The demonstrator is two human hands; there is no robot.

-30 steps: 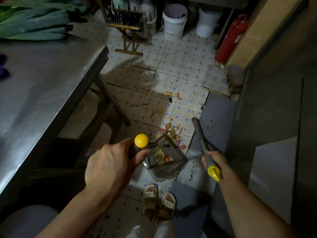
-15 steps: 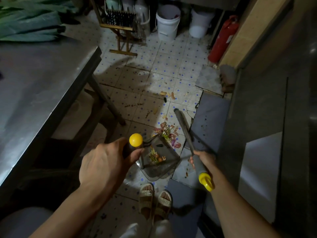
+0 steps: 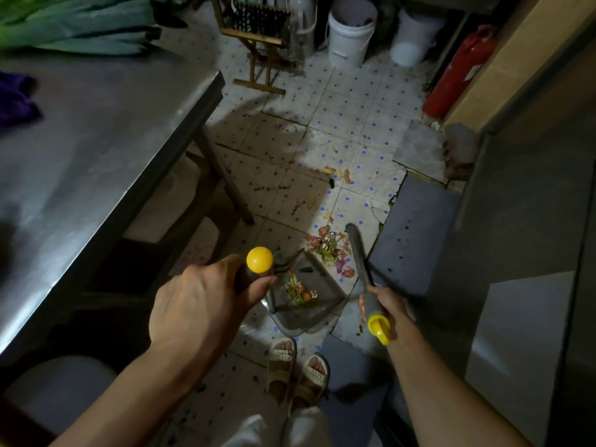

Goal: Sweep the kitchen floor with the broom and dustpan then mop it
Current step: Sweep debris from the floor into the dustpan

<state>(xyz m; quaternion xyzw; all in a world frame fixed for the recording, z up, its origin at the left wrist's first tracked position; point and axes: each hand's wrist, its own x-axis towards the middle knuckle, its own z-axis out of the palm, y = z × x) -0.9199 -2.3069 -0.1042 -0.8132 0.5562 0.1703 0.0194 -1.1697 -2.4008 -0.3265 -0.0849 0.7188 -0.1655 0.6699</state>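
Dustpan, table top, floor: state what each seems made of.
Dustpan: probably dull grey metal or plastic; too dark to settle.
Table top: likely stainless steel, brushed, with soft reflections.
Floor: glazed ceramic tile, pale with blue dots, grout lines and cracks.

- A steel bench stands on the left, with green leafy stalks and a purple cloth lying on it.
- A wooden rack stands on the tiled floor at the far end.
- Two white buckets sit just beside the rack.
- A red fire extinguisher leans at the right wall.
- A pair of sandals shows at the bottom.
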